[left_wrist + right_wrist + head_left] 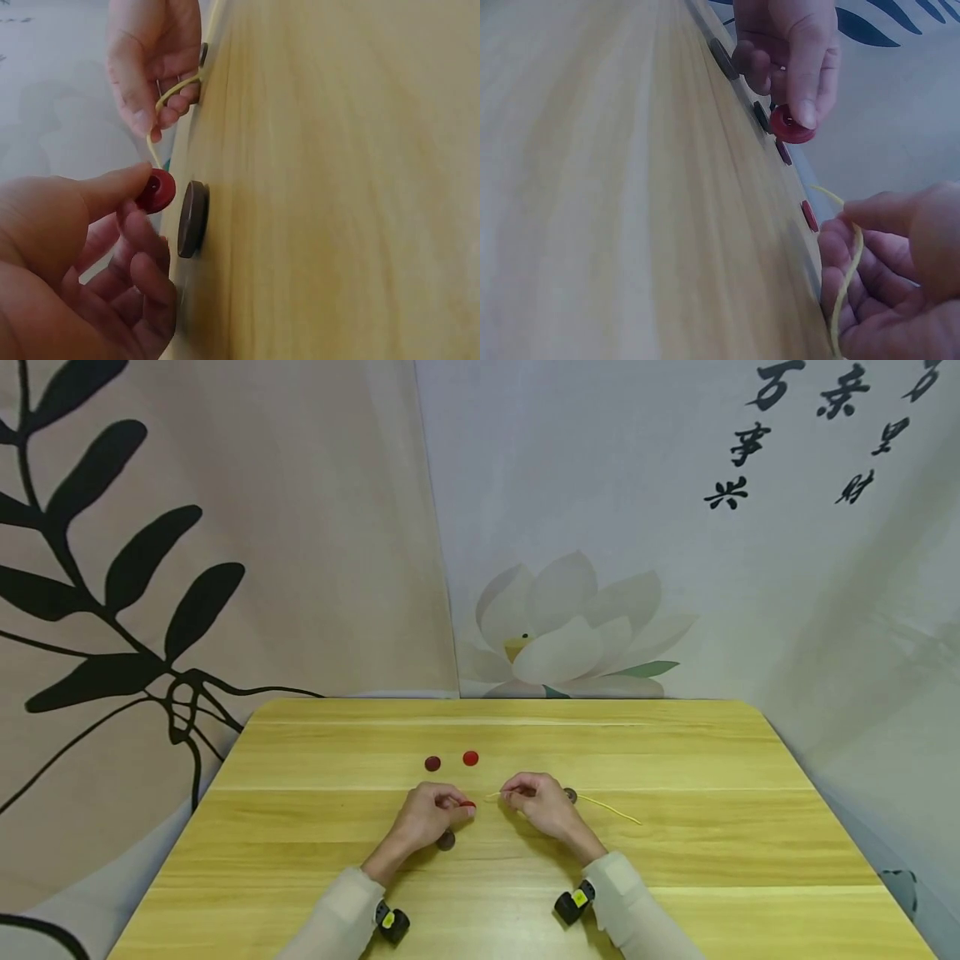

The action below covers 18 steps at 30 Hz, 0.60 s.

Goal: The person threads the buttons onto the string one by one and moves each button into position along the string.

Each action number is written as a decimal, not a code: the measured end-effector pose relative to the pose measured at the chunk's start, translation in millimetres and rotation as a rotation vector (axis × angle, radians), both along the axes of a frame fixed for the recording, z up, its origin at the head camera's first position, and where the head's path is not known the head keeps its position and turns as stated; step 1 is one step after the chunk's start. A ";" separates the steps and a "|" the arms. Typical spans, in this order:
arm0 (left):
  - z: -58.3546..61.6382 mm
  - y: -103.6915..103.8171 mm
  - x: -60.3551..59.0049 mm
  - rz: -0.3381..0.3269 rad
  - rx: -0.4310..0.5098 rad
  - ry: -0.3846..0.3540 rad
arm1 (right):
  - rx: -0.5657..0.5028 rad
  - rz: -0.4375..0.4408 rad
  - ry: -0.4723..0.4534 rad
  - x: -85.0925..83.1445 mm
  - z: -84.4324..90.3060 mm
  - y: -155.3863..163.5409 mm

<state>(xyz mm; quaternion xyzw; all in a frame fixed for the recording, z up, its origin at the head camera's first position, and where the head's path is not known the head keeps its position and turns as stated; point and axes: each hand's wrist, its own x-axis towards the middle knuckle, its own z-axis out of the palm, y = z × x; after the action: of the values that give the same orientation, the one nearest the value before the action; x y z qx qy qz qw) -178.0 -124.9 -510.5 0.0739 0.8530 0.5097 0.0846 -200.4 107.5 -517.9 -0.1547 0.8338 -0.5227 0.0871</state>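
1. Nearest the viewer, two forearms in pale sleeves come in over the worktop (315, 860), each with a small black wrist camera.
2. A brown button (446, 840) lies flat at about five o'clock from the left hand (424, 818), just beside it.
3. The left hand's fingers are curled, pinching a red button (156, 190) between thumb and forefinger, held on edge just above the wood.
4. The right hand (542, 803), at three o'clock of the left and near it, pinches a yellow cord (611, 810) close to its free tip; the tip points at the red button, and the rest trails off toward four o'clock.
5. As I judge it, the step in hand is threading: the cord end is lined up with the button but not yet through. The next move calls for steadying the button and guiding the tip squarely into a hole.
6. A dark button (571, 794) peeks out at the right hand's far side, touching the cord or just beside it; I cannot tell which.
7. Farther off, at twelve o'clock, lie a maroon button (432, 763) and a bright red button (470, 757), side by side.
8. Count: five buttons, one cord, two hands.
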 end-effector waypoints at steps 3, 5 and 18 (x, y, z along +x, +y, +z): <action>2.4 0.6 -0.9 0.004 0.019 -0.004 | 0.003 -0.002 -0.002 0.0 0.6 0.0; 4.1 0.8 -1.2 0.012 0.041 -0.022 | 0.006 -0.002 0.000 -0.2 0.6 0.0; 6.2 4.4 -2.1 0.013 0.102 -0.046 | -0.047 -0.010 -0.031 0.6 2.3 3.4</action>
<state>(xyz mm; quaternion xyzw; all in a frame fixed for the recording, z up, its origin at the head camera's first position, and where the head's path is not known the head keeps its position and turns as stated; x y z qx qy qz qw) -180.1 -120.6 -504.3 0.0607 0.8243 0.5545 0.0971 -199.8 110.9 -515.6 -0.1443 0.8206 -0.5450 0.0937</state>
